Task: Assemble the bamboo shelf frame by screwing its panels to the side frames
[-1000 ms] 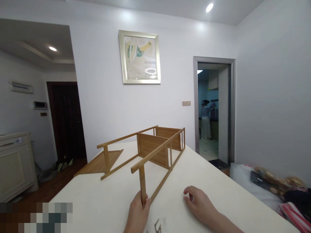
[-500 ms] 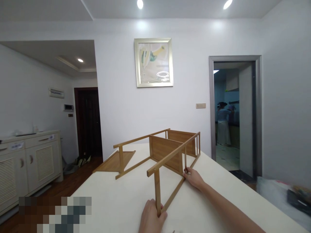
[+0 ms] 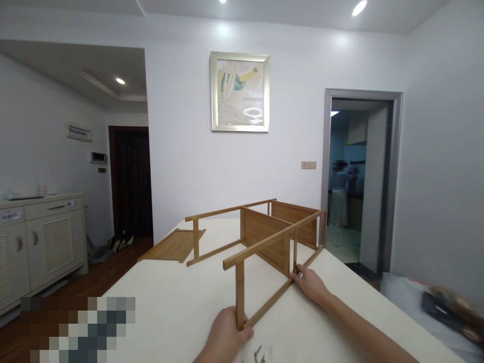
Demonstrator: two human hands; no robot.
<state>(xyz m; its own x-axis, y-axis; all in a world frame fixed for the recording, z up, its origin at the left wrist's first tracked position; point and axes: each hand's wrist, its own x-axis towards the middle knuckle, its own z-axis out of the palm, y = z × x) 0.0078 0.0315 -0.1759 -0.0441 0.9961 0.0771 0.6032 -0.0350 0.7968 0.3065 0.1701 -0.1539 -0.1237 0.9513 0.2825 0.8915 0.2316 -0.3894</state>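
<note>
A wooden shelf frame (image 3: 264,242) lies on its side on the white table (image 3: 151,302), with two shelf boards fixed between its side rails. My left hand (image 3: 227,333) is closed around the near lower corner, where an upright bar meets the bottom rail. Farther along that same rail, my right hand (image 3: 308,282) grips the frame beside the middle shelf board, its fingers partly hidden behind the wood. A separate wooden board (image 3: 172,245) rests flat at the table's left edge. Several small screws (image 3: 259,354) lie near my left hand.
A white cabinet (image 3: 41,237) stands at the left. Beyond the table, a doorway (image 3: 361,186) shows a person (image 3: 340,194) in another room. Plastic-wrapped items (image 3: 434,312) are at the right. A framed picture (image 3: 240,93) hangs on the wall.
The frame has turned slightly on the table, its far end swinging right, with both hands still holding it. The view has shifted a little, and the small screws now show at the bottom.
</note>
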